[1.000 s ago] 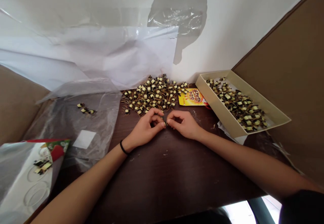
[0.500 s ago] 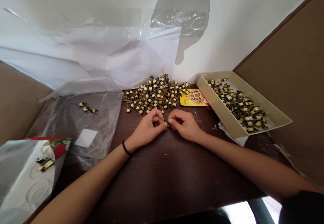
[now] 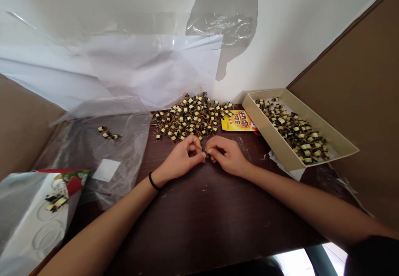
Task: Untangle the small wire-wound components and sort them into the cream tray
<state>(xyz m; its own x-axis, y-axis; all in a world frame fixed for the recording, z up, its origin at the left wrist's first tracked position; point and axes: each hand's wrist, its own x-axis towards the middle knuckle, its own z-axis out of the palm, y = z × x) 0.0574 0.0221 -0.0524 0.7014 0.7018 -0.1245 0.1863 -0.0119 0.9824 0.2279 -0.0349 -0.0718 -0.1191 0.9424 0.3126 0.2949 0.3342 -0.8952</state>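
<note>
My left hand (image 3: pixel 184 157) and my right hand (image 3: pixel 228 154) meet over the dark table (image 3: pixel 199 218), thumbs and forefingers pinched close together. Between the fingertips is a small coil component (image 3: pixel 207 154), mostly covered by the fingers; its dark part shows. Just beyond the hands lies a heap of small coil components (image 3: pixel 191 116), each with a pale yellow wrap, black ends and thin coppery wire leads. My left wrist wears a black band.
On the right stands a shallow cream box (image 3: pixel 268 136) holding many similar coils. A yellow snack packet (image 3: pixel 235 120) lies between heap and box. Clear plastic sheeting (image 3: pixel 131 155) with a few coils and a printed bag (image 3: pixel 21 226) with others are at left. A white wall rises behind.
The hands stay pinched together at nearly the same spot, with only slight finger movement around the small coil. Nothing else has visibly moved.
</note>
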